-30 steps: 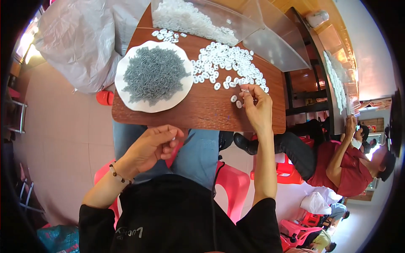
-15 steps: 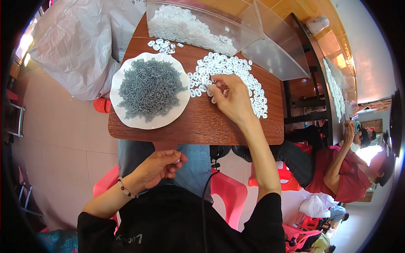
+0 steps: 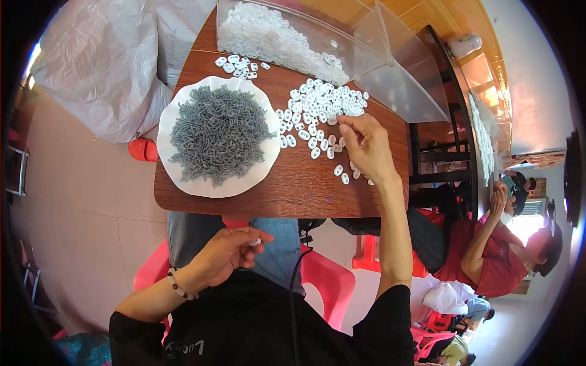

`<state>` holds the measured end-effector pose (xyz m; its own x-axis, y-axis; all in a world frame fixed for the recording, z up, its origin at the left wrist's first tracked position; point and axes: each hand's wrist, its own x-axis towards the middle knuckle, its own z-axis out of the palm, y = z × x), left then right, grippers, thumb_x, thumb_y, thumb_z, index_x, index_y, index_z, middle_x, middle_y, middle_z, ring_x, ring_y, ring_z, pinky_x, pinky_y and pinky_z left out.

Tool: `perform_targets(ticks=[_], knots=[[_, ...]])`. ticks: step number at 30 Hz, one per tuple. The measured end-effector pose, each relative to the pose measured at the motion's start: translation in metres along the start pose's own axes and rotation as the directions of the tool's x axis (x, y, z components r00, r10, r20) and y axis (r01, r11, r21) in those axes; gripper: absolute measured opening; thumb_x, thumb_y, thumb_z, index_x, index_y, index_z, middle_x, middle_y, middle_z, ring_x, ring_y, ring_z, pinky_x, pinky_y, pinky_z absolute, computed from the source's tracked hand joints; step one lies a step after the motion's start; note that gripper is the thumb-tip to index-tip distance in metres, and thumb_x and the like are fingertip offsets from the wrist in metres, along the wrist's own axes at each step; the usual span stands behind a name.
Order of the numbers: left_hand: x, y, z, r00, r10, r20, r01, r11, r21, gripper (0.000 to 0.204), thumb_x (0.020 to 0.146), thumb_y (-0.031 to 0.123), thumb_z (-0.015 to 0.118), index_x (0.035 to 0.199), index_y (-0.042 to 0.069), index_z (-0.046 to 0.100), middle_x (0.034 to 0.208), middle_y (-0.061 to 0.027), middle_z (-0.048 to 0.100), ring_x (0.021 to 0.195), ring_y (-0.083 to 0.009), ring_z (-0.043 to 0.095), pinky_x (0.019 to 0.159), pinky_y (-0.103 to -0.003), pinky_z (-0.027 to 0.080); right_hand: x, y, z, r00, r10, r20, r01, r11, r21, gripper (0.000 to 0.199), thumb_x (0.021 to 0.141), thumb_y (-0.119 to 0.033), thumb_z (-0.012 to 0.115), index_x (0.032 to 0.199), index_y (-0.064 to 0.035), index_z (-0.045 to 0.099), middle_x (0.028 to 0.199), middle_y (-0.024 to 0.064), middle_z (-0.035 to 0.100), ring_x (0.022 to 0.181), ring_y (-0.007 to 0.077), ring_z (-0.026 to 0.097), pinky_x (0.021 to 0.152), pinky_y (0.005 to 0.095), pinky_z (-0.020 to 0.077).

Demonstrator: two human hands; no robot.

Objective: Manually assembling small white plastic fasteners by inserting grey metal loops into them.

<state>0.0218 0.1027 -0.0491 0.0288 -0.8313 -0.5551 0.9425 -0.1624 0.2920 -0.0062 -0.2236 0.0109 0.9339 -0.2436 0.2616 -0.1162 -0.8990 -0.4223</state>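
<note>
Above my lap, my left hand (image 3: 229,256) is closed, pinching a small white oval plastic piece (image 3: 255,242) between thumb and fingers. My right hand (image 3: 371,149) is over the right side of the wooden table (image 3: 268,195), thumb and forefinger brought nearly together among loose white two-holed pieces (image 3: 317,100). Whether something sits between those fingertips is hidden. A white wavy-rimmed plate (image 3: 166,149) on the left of the table carries a heap of small grey rod-shaped pieces (image 3: 220,134).
A clear plastic bin (image 3: 360,58) of white pieces stands along the table's far edge. More white pieces (image 3: 235,64) lie beyond the plate. Big white sacks (image 3: 104,67) rest at the left. A person in a red shirt (image 3: 488,262) sits to the right, by another table.
My right hand has moved right across the white pieces, and several now lie scattered nearer the front. My left hand stays over my lap, its white piece now showing more.
</note>
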Motion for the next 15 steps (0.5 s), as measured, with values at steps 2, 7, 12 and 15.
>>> perform_targets(ticks=[2,7,12,15], knots=[[0.002,-0.003,-0.002,1.0,0.007,0.005,-0.007,1.0,0.009,0.026,0.094,0.018,0.053,0.111,-0.001,0.059,0.082,-0.0002,0.055,0.066,-0.007,0.044,0.06,-0.021,0.037,0.007,0.004,-0.001,0.999,-0.006,-0.032,0.005,0.999,-0.046,0.018,0.088,-0.012,0.061,0.102,-0.0028,0.068,0.076,0.0086,0.058,0.065,0.0165,0.05,0.057,0.0284,0.0398],[0.001,0.001,0.005,0.999,0.028,-0.036,-0.025,0.996,0.087,0.028,0.093,0.016,0.055,0.115,-0.001,0.057,0.088,-0.002,0.059,0.067,-0.006,0.048,0.062,-0.021,0.041,0.025,-0.003,0.013,0.998,-0.059,-0.024,0.059,0.998,0.014,0.019,0.086,-0.011,0.062,0.102,-0.002,0.068,0.075,0.0093,0.058,0.065,0.0175,0.05,0.056,0.0293,0.0404],[0.002,-0.001,0.004,0.998,0.037,-0.046,-0.03,0.988,0.148,0.028,0.093,0.016,0.059,0.115,0.0,0.058,0.096,-0.006,0.065,0.066,-0.0052,0.05,0.062,-0.02,0.043,0.046,-0.021,0.04,0.968,-0.25,0.007,0.249,0.967,0.056,0.022,0.083,-0.013,0.064,0.102,-0.0019,0.068,0.075,0.0112,0.059,0.075,0.0248,0.054,0.067,0.035,0.044],[0.002,-0.001,0.003,0.999,0.03,-0.04,-0.023,0.983,0.181,0.028,0.094,0.018,0.059,0.115,0.0,0.058,0.099,-0.0075,0.067,0.065,-0.005,0.05,0.062,-0.02,0.043,0.051,-0.032,0.053,0.964,-0.262,0.034,0.26,0.964,0.049,0.024,0.082,-0.014,0.065,0.103,-0.0029,0.067,0.077,0.0117,0.059,0.08,0.0276,0.055,0.073,0.0371,0.0442]])
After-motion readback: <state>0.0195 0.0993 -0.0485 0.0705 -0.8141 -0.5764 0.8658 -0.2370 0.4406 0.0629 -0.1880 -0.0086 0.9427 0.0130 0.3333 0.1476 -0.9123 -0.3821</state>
